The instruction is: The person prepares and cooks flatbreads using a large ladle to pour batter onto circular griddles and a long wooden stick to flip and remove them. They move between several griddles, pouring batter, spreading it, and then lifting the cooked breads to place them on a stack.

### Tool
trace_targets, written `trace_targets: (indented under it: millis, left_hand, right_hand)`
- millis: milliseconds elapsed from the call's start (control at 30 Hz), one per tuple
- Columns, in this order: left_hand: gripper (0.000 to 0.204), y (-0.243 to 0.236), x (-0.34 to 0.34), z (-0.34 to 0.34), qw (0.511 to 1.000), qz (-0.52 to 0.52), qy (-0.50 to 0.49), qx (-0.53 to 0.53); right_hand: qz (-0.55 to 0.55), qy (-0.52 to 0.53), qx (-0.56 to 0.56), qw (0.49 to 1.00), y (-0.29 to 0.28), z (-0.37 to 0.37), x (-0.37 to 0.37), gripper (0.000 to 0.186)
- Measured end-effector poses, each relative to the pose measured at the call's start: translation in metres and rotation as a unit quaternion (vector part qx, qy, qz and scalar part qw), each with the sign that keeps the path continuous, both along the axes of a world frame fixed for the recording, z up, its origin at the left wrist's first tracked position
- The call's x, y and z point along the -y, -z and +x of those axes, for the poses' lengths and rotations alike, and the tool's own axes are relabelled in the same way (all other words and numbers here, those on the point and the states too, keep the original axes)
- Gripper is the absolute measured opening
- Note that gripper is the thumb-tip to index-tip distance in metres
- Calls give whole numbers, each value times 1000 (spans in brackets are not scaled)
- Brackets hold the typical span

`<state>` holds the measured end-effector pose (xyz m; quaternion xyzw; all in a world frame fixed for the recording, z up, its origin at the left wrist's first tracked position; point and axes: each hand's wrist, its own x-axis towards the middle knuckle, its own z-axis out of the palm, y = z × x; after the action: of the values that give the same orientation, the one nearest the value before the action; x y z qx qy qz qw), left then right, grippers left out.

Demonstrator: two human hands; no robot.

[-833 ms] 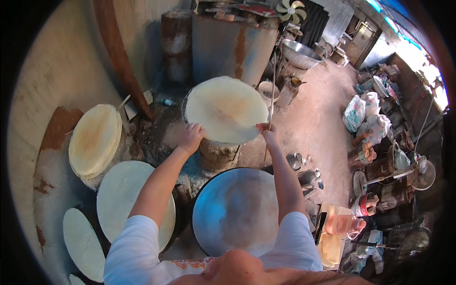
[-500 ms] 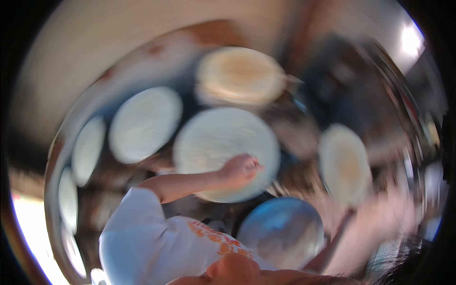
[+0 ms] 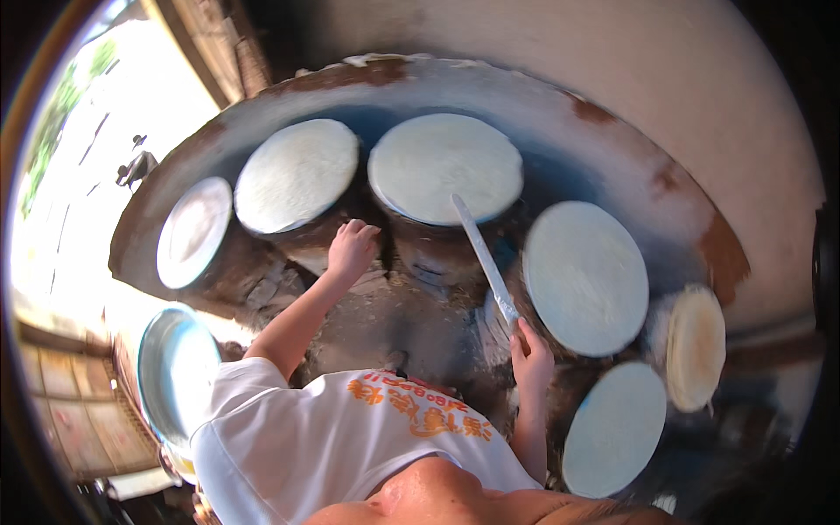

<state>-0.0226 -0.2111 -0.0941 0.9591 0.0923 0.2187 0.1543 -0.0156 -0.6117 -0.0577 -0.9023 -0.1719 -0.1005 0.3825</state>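
Observation:
My right hand (image 3: 531,360) grips a long, narrow, pale spatula (image 3: 486,261) by its near end. The spatula's tip lies over the near edge of a round, thin, pale pancake (image 3: 444,162) on the far middle griddle. Close to the near right edge of another pale pancake (image 3: 297,175), my left hand (image 3: 353,249) is held up with loosely bent fingers and nothing visible in it. On the right, more pale pancakes (image 3: 586,278) cover round griddles, one of them (image 3: 614,429) near my right forearm.
A curved, grey and brown wall (image 3: 525,96) runs behind the griddles. At the far left is a smaller pale round (image 3: 194,232); below it stands a shiny metal basin (image 3: 179,372). Lightly browned flatbreads (image 3: 697,348) lie at the far right. Beyond the left side is a bright opening.
The view has swung to the left, bringing the bright opening and basin into sight. My left hand is no longer over the middle pancake. The spatula in my right hand is now clearly visible.

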Motion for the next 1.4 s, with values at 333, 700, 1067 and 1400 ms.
trace_targets:
  millis: [333,700,1067,1400]
  left_hand:
    - [44,13,-177,-60,978,88,-188,-10]
    - [18,18,-286,-80,998,50,39,-3]
    - [15,15,-336,-73,986,55,155,19]
    - [27,6,-366,-92,989,102,102,-29]
  right_hand:
    - [-80,-235,-129,960,-28,71,-183,34]
    - [-104,-343,-187,915,-49,62,-255,35]
    - [124,-189,-574,787,-34,47,-217,36]
    - [239,-200,-565,764,-11,60,-267,38]
